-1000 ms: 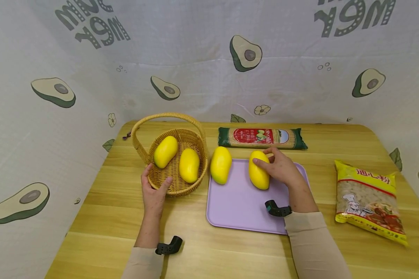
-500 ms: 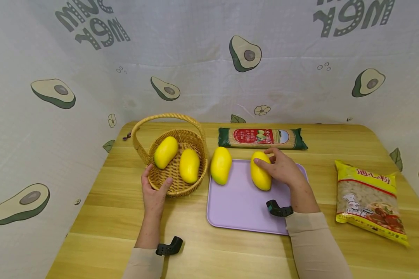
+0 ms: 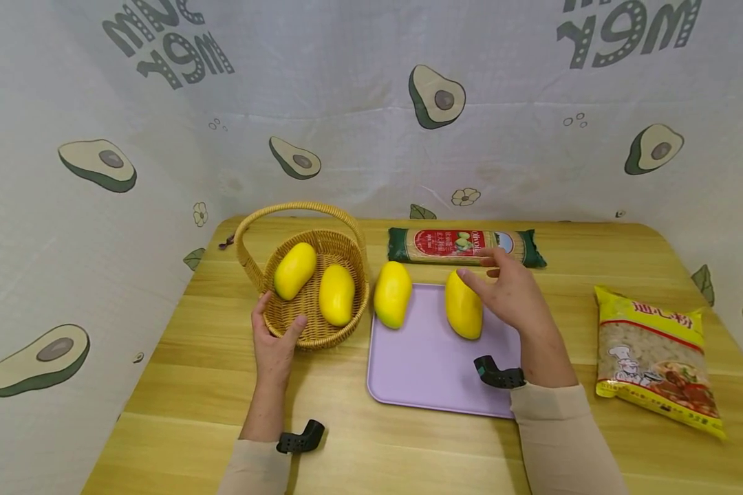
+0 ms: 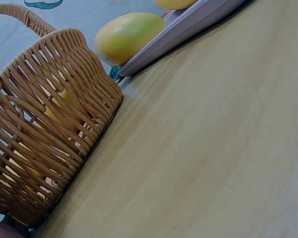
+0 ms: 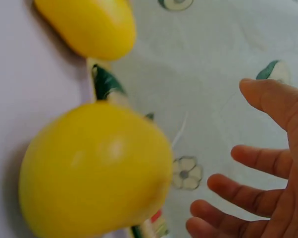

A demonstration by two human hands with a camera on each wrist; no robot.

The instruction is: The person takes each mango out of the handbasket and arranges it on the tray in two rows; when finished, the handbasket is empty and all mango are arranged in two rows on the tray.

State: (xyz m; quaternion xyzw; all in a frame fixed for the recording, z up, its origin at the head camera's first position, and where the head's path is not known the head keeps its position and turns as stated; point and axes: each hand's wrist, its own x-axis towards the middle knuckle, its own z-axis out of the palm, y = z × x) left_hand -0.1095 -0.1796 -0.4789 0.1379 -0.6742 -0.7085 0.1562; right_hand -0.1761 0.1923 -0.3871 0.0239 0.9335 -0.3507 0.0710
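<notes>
In the head view my left hand point(image 3: 275, 344) holds the wicker basket point(image 3: 312, 342) at its front left, thumb at the rim and fingers round the side. Two yellow mangoes point(image 3: 295, 270) lie inside it; the left wrist view shows the basket's woven wall point(image 4: 55, 119). My right hand point(image 3: 514, 292) hovers just behind and right of a mango point(image 3: 463, 313) on the lilac tray point(image 3: 433, 371). Its fingers are spread and empty, apart from the mango point(image 5: 94, 171) in the right wrist view. Another mango point(image 3: 393, 294) lies over the tray's back left corner.
A pack of spaghetti point(image 3: 433, 246) lies behind the tray, partly covered by my right fingers. To the right rests a yellow bag of pasta point(image 3: 656, 357). The wooden table point(image 3: 347, 447) backs onto a printed curtain point(image 3: 359, 89).
My right hand has let go of the mango on the tray and moved up and right, its fingers spreading. Before that, the mango shifted slightly right. The left hand has stayed at the basket.
</notes>
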